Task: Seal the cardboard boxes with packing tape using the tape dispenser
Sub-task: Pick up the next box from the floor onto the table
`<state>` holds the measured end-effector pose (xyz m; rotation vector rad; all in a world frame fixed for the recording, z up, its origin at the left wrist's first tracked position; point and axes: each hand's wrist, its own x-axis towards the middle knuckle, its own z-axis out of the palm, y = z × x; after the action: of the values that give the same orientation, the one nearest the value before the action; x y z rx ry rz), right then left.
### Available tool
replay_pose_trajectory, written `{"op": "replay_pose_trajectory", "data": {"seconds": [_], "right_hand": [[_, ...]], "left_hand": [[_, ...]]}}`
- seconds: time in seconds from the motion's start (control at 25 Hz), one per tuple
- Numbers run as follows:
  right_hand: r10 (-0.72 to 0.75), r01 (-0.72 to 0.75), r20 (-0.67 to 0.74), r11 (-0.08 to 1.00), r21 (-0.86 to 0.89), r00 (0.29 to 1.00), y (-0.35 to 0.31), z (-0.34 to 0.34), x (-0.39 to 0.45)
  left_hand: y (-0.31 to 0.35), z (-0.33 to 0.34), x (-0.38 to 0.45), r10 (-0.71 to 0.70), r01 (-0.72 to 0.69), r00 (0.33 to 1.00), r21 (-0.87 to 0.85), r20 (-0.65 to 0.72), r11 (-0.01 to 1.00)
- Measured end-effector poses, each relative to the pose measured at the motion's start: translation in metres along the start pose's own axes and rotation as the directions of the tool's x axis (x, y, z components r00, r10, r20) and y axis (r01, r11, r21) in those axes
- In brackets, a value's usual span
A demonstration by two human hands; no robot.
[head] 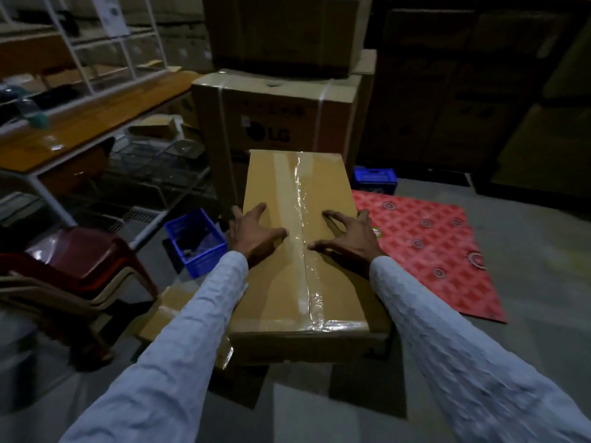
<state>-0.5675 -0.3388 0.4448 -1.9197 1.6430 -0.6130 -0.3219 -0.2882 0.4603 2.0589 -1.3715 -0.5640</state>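
The left hand [252, 233] is lying spread on top of the cardboard box [284, 282], its fingers straight and its thumb reaching toward the middle seam; it is gripping nothing. The right hand [347, 236] is resting on the same top face just across the seam, its fingers arched and splayed so the fingertips are touching the cardboard, also gripping nothing. Between the two thumbs a strip of clear packing tape [302, 219] is running lengthwise along the seam, wrinkling in places and folding over the near edge. Both arms are reaching forward in pale sleeves [179, 346].

The box is sitting on other cardboard [160, 314] lying beneath it on a grey floor [527, 346]. A blue crate [200, 247] is standing just left of the box, and a red patterned sheet [431, 244] is lying flat to its right. Directly behind, a large printed carton [278, 123] is standing with more cartons stacked above. Stacked plastic chairs [73, 273] and a wooden bench top [89, 119] with white racking are filling the left side.
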Motion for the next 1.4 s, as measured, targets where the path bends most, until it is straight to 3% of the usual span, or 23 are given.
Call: {"op": "replay_pose_trajectory", "data": {"seconds": [0.32, 0.68, 1.0, 1.4], "right_hand": [[0.179, -0.184, -0.144, 0.983, -0.025, 0.973, 0.12, -0.085, -0.009], [0.363, -0.378, -0.248, 0.926, -0.014, 0.898, 0.193, -0.133, 0.046], [0.386, -0.407, -0.231, 0.912, -0.051, 0.893, 0.248, -0.158, 0.132], [0.298, -0.311, -0.135, 0.946, -0.094, 0.945, 0.331, -0.169, 0.233]], "left_hand": [[0.106, 0.116, 0.008, 0.14, -0.136, 0.973, -0.032, 0.185, 0.99], [0.182, 0.212, 0.084, 0.265, -0.269, 0.905, -0.034, 0.333, 0.962], [0.228, 0.276, 0.155, 0.259, -0.269, 0.906, -0.018, 0.334, 0.963], [0.259, 0.353, 0.208, 0.134, -0.143, 0.955, 0.012, 0.265, 0.99]]}}
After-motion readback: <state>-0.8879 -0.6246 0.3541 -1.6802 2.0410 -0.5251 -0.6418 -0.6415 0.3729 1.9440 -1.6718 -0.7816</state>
